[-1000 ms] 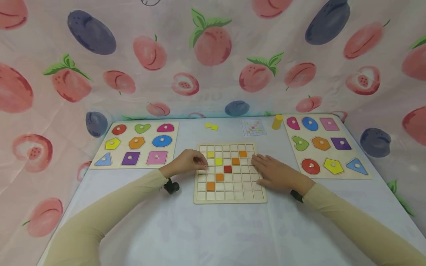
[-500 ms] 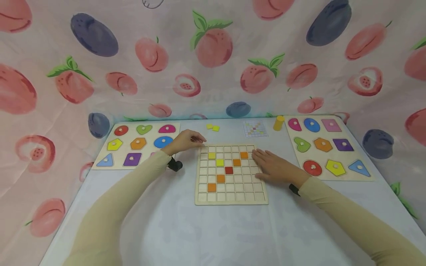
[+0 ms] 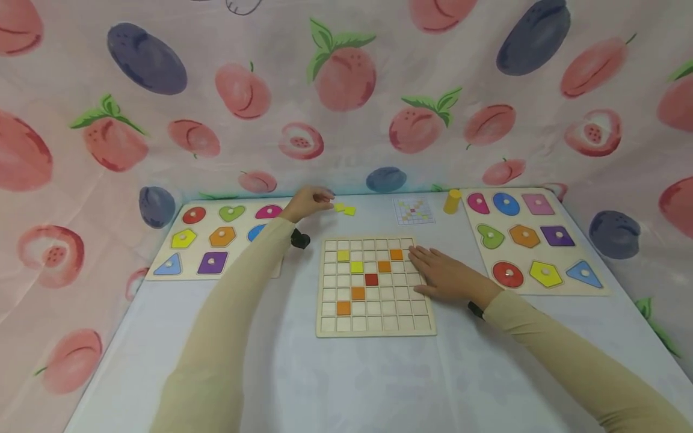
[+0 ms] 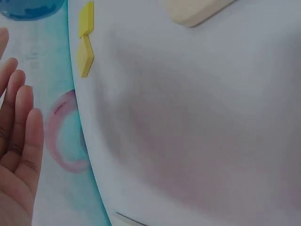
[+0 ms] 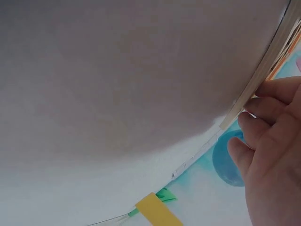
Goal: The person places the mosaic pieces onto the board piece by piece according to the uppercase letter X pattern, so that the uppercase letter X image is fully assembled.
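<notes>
My left hand (image 3: 307,203) hovers at the back of the table, fingers loosely bent and holding nothing, just left of two yellow square tiles (image 3: 349,211). In the left wrist view those tiles (image 4: 85,55) lie touching, apart from the fingers (image 4: 29,127). A wooden grid board (image 3: 390,325) lies mid-table, bearing yellow tiles (image 3: 357,267), several orange tiles (image 3: 384,266) and one red tile (image 3: 371,279) in its squares. On its right edge rests my right hand (image 3: 446,275), fingers extended. From the right wrist, the fingertips (image 5: 251,104) show against the board's edge (image 5: 254,80).
A printed pattern card (image 3: 414,211) lies behind the grid board, with a yellow cylinder (image 3: 452,201) standing to its right. Knobbed shape-puzzle boards flank the scene: one left (image 3: 157,276), partly under my left arm, one right (image 3: 482,264). A fruit-print cloth (image 3: 346,132) hangs behind.
My left hand has moved from the grid board's left side back to beside the loose yellow tiles. The right hand has stayed at the board's right edge.
</notes>
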The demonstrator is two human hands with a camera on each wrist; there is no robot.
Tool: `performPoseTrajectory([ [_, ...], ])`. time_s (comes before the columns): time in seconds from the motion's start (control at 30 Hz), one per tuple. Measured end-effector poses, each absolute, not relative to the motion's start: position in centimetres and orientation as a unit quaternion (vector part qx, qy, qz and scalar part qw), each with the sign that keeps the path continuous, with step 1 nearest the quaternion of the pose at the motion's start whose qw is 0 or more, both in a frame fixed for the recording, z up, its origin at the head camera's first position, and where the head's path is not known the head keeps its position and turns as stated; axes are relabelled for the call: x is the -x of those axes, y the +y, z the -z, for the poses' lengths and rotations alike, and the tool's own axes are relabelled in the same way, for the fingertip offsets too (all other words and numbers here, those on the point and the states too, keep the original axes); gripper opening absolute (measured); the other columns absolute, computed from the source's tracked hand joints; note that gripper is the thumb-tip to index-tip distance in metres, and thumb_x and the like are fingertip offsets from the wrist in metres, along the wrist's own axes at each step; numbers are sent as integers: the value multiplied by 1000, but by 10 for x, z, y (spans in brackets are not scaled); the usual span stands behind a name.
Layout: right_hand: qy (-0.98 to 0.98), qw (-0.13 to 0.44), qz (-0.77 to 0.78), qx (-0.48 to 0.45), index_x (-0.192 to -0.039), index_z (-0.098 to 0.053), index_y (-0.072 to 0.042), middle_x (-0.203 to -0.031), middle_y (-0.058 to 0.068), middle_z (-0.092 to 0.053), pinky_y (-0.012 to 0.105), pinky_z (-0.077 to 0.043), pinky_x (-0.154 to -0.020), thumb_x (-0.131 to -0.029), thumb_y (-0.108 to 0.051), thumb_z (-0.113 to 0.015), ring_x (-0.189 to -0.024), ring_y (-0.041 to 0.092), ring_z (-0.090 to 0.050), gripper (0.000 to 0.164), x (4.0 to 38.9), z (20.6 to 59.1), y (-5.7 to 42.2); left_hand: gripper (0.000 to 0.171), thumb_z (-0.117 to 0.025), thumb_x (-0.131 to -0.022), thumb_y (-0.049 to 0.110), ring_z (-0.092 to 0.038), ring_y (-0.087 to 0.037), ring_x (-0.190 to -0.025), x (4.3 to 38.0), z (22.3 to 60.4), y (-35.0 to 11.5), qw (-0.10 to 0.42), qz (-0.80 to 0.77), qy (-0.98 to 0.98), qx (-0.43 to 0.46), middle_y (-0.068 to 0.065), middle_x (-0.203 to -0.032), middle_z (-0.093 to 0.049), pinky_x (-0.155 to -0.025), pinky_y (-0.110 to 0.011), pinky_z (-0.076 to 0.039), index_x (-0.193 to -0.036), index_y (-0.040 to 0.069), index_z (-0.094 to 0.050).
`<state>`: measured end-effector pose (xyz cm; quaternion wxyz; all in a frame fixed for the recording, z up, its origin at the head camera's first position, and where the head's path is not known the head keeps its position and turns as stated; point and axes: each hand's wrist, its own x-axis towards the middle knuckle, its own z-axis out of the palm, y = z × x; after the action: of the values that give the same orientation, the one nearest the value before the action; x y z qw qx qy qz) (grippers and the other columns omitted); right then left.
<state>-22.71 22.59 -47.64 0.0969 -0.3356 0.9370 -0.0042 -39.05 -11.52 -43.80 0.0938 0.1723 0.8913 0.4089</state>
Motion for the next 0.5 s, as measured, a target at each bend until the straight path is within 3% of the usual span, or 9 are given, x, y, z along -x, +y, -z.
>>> performPoseTrajectory([
  [0.27,938,93,1,335,-147,-26,1,-155,16,-24,47,-23,-115,-92,-47,-52,-144,32,-22,77,226,474,226,35,-69,-86,19,-54,-25,-108,400,444,-100,89,-388,908,-129,-12,-119,-62,-98,-37,-46,-117,4,-64],
  [0.5,937,96,14,334,-147,-26,1,-155,16,-23,47,-23,-115,-92,-46,-52,-144,32,-21,76,225,473,225,34,-70,-84,12,-54,-28,-113,405,451,-93,93,-400,904,-118,-15,-122,-59,-98,-39,-45,-116,1,-64],
])
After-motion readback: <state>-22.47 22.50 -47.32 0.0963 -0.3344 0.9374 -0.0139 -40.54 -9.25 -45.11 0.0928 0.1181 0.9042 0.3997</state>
